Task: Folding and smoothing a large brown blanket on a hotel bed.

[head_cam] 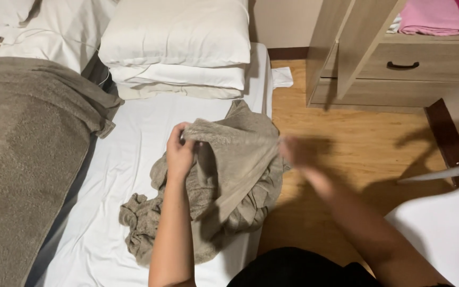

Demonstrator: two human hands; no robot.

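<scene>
Beige terry cloth, a crumpled towel [224, 180], lies on the white sheet of the bed [128, 159], near the bed's right edge and close to the person. Its lower part is bunched on the sheet, and its upper part is lifted up by the 2 hands. The left hand [179, 154] is closed on the top edge of the towel, with the fingers pinching the cloth. The right hand [296, 151] is at the right corner of the towel, just over the edge of the bed, but it is blurred, so I cannot tell if it grips the cloth or only touches it. Both forearms reach forward from the bottom of the view.

To the left, a brown fuzzy blanket [22, 159] covers another bed beside the white one. To the right of the bed is a wooden floor [346, 143]. Farther away, at the head of the bed, 3 white pillows [179, 48] are stacked. Beyond the floor stands a wooden cabinet [394, 79] with a drawer that has a dark handle, and pink folded cloth [431, 18] lies on its shelf above the drawer.
</scene>
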